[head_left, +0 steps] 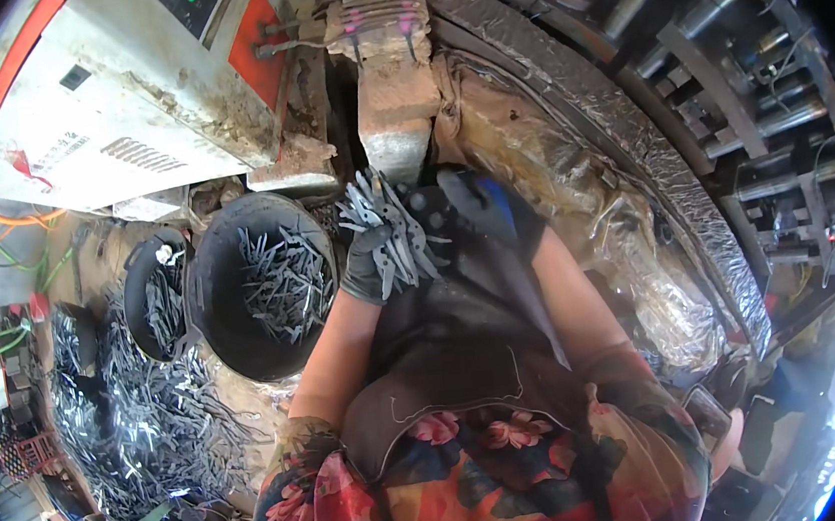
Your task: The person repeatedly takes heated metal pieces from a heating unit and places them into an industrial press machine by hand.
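Observation:
My left hand (371, 265), in a dark glove, is closed around a fanned bunch of grey metal pieces (395, 234) shaped like plier halves. Their ends stick out above and below the fingers, in front of my dark apron (444, 328). To the right of the bunch is my right hand (472, 203), in a dark glove with a blue patch near the wrist. Its fingers blend into the dark background, so their shape is unclear. A black bucket (218, 325) beside my left forearm contains many similar metal pieces (286, 281).
A smaller black bucket (138, 297) with metal pieces stands further left, near a large heap of them (166, 415). Ahead are a white and orange machine cabinet (110, 99) and stacked bricks (394, 102). Machinery with metal rods (726, 120) stands at the right, beyond crumpled plastic sheeting (663, 307).

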Demonstrator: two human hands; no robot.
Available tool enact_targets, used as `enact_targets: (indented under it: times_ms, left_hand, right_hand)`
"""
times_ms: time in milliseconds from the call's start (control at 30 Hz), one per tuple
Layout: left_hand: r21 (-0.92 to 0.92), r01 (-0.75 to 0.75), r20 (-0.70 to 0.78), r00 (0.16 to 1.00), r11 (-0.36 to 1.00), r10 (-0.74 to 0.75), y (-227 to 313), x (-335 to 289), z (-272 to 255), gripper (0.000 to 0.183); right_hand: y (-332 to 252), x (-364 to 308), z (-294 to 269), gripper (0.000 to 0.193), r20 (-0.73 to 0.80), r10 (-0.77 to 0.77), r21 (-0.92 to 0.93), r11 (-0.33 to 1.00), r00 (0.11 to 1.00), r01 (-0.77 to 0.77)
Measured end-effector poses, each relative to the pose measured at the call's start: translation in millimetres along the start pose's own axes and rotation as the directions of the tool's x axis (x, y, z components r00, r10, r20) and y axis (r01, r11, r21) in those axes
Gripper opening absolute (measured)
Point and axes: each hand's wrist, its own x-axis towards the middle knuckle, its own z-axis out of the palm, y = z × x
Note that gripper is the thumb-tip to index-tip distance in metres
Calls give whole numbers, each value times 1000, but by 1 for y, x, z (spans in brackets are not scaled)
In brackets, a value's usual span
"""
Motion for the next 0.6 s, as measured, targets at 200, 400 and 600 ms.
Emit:
enact_targets:
  times_ms: [200,400,600]
  left_hand:
    - [-76,-42,20,999,996,44,10,-6,-10,61]
    - [145,-104,-62,992,984,114,5,-7,7,66]
    - [99,7,-48,999,995,-2,12,-16,21,75]
  right_hand:
    - [-22,-4,20,28,-126,-386,165,900,914,404]
    - [-26,49,25,72,113,-98,-321,938,989,130]
    - [-18,43,30,29,394,125,395,871,911,-290]
